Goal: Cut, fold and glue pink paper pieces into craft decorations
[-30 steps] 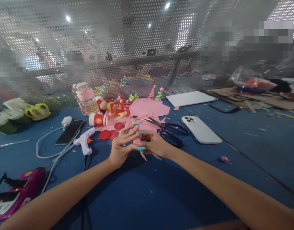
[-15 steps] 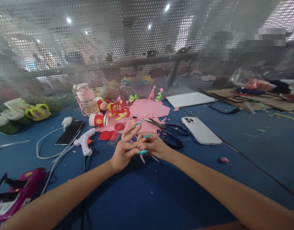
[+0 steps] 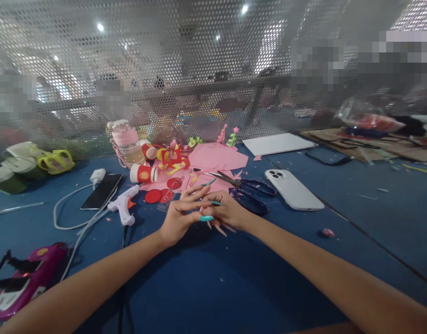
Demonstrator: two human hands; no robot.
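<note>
Left hand (image 3: 177,221) has lowered its fingers (image 3: 192,204) toward the right hand (image 3: 229,211); I cannot tell either grip's state.

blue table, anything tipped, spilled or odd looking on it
A red paper cup lies on its side in front of the pink-lidded bottle, odd for a cup; no spill shows around it.

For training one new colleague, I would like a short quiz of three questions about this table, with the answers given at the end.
1. True or false: the scissors lie with their handles toward the white phone.
2. Fill in: the trigger of the glue gun is ____.
3. Short answer: what sticks out below the place where the left hand and right hand meet?

Key: 1. True. 2. Orange. 3. Narrow pink pieces; the fingers hide the rest.
</note>
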